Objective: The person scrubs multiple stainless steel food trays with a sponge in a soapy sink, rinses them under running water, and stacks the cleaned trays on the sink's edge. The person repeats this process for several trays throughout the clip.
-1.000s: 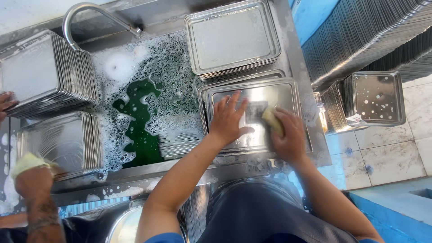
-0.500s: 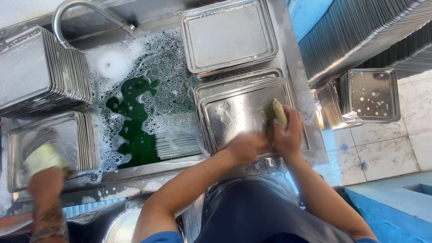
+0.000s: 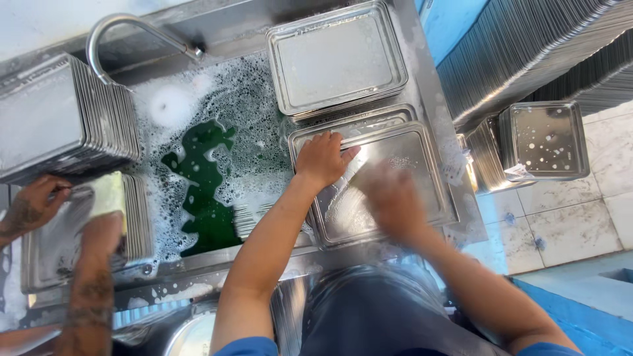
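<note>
Rectangular stainless-steel tray (image 3: 395, 178), wet and soapy, is seen lying on the metal counter at the right edge of the foam-filled sink (image 3: 217, 132), on top of another tray of the same kind. It is steadied by the left hand (image 3: 321, 158), which is laid flat on its upper left corner with the fingers spread wide. The right hand (image 3: 393, 201) is pressed down on the middle of the tray — it is blurred, so whether anything is held in it cannot be told.

Just beyond the tray, a stack of upturned steel trays (image 3: 336, 59) is set against the back of the counter. Green water (image 3: 204, 191) is shown through gaps in the white suds, and a curved steel tap (image 3: 132, 29) is arched over the basin.

At the left side of the sink, another person's two hands are at work — one (image 3: 36, 201) is closed on the rim of a steel tray (image 3: 53, 250), and the other (image 3: 102, 231) is pressed on it beside a pale yellow sponge (image 3: 109, 194). A tall pile of trays (image 3: 66, 115) is stood above them. To the right, on the tiled floor (image 3: 567, 217), a spotted steel tray stack (image 3: 544, 138) is placed.
</note>
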